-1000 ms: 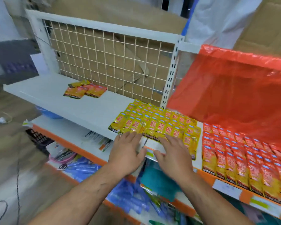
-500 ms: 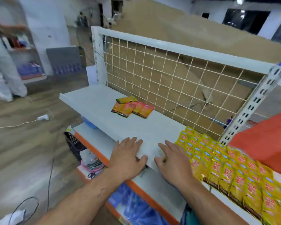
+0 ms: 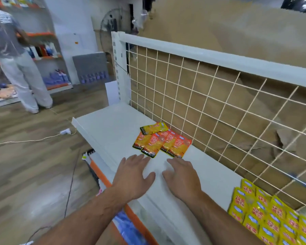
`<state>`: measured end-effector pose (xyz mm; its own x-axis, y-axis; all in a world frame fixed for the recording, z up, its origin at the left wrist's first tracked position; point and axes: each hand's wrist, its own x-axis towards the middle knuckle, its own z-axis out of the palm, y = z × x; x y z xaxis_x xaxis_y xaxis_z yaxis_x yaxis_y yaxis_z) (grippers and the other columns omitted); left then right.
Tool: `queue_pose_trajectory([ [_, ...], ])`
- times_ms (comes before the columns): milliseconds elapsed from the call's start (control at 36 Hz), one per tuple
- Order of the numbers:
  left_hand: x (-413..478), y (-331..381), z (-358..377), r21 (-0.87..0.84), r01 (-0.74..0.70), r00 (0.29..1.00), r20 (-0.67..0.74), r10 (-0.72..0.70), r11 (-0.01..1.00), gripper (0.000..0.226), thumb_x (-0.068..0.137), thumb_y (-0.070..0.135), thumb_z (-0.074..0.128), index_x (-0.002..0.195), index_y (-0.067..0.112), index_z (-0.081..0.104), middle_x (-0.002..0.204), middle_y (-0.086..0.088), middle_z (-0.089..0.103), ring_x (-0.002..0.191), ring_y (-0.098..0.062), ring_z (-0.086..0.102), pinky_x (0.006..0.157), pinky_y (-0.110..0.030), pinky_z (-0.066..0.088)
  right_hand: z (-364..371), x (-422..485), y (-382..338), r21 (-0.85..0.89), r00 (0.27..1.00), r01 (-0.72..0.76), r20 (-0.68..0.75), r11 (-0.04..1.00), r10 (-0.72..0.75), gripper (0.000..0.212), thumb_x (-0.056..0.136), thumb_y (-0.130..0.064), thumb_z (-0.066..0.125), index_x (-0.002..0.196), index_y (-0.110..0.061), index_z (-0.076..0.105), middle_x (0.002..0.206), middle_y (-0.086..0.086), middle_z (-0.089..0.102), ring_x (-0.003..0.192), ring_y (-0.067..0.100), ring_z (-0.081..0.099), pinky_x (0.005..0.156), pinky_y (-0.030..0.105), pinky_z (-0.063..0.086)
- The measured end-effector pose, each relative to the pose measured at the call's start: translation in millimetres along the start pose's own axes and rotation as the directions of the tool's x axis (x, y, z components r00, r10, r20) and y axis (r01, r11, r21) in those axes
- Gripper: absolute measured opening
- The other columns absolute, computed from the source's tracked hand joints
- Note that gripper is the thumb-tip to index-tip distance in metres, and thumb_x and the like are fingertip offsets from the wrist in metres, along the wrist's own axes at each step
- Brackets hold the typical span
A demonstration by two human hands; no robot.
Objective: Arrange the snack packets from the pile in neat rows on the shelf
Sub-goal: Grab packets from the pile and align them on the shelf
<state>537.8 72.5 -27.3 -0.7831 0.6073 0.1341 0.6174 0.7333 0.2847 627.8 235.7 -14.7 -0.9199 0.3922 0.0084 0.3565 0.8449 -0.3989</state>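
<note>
Head camera looks down at a white shelf (image 3: 109, 128) with a wire grid (image 3: 201, 96) standing along its back edge. The small pile of orange snack packets (image 3: 163, 144) lies near the back edge, just beside the grid, toward the left end of the shelf. One yellow packet (image 3: 154, 128) lies on the far side of the pile, partly on top of it.

At the right end, rows of yellow packets (image 3: 272, 216) sit neatly from the grid to the front edge. Between the pile and these rows the shelf top is bare and white. There is also bare shelf left of the pile, up to the left corner.

The left hand (image 3: 131, 177) is flat over the shelf near the front edge, fingers straight and a little apart. It holds nothing. Its fingertips are just beside the nearest orange packet; I cannot tell if they touch it. The right hand (image 3: 182, 179) is flat next to it, fingers spread wide, holding nothing, tips just short of the pile.

Far off on the left, a person (image 3: 16, 59) stands at another rack. A cable (image 3: 25, 140) lies on the wood floor.
</note>
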Motion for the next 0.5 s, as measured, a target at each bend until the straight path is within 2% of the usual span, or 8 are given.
queue_pose_trajectory([
  [139,41,-25,7,-0.017,0.006,0.999,-0.039,-0.007,1.000,0.068,0.081,0.064,0.038,0.135,0.026,0.056,0.135,0.004,0.059,0.125,-0.019,0.052,0.106,-0.041,0.039,13,44,-15,0.011,1.000,0.008,-0.005,1.000,-0.008,0.049,0.095,-0.045,0.053,0.140,-0.025,0.053,0.142,-0.005,0.051,0.133,0.020,0.042,0.108,0.032,0.035],
  [222,67,-41,10,-0.085,0.046,0.998,-0.042,-0.049,0.995,0.052,0.083,0.055,0.049,0.121,0.023,0.063,0.117,0.003,0.066,0.112,-0.024,0.059,0.094,-0.037,0.048,22,66,-31,-0.001,0.998,-0.055,-0.028,0.998,0.055,0.039,0.095,-0.046,0.050,0.128,-0.026,0.057,0.127,-0.004,0.057,0.122,0.020,0.051,0.095,0.031,0.042],
  [306,95,-56,10,-0.102,0.128,0.992,0.018,-0.126,0.987,0.044,0.086,0.053,0.043,0.110,0.021,0.061,0.107,0.000,0.064,0.107,-0.025,0.054,0.090,-0.037,0.046,31,89,-46,-0.033,0.986,-0.145,-0.082,0.989,0.142,0.034,0.094,-0.049,0.044,0.115,-0.025,0.055,0.109,0.000,0.060,0.106,0.022,0.058,0.080,0.034,0.046],
  [361,113,-66,12,-0.101,0.110,0.994,0.026,-0.108,0.989,0.048,0.085,0.051,0.035,0.105,0.016,0.062,0.101,-0.005,0.065,0.102,-0.029,0.055,0.090,-0.039,0.045,37,101,-55,-0.036,0.970,-0.219,-0.117,0.975,0.214,0.038,0.093,-0.052,0.043,0.115,-0.024,0.054,0.103,0.002,0.062,0.100,0.024,0.061,0.075,0.035,0.046],
  [417,129,-72,11,-0.132,0.101,0.995,0.040,-0.096,0.986,0.046,0.088,0.045,0.041,0.110,0.008,0.061,0.105,-0.012,0.064,0.105,-0.034,0.055,0.094,-0.039,0.042,39,111,-64,-0.040,0.944,-0.308,-0.137,0.951,0.300,0.044,0.092,-0.056,0.044,0.117,-0.021,0.052,0.105,0.004,0.064,0.099,0.025,0.063,0.073,0.034,0.046],
  [500,149,-78,7,-0.120,0.103,0.985,0.148,-0.084,0.987,0.046,0.092,0.041,0.054,0.124,0.009,0.052,0.118,-0.012,0.057,0.116,-0.029,0.048,0.097,-0.035,0.036,40,122,-74,-0.027,0.896,-0.426,-0.145,0.904,0.419,0.053,0.090,-0.061,0.050,0.119,-0.017,0.048,0.111,0.005,0.063,0.104,0.026,0.063,0.075,0.034,0.046],
])
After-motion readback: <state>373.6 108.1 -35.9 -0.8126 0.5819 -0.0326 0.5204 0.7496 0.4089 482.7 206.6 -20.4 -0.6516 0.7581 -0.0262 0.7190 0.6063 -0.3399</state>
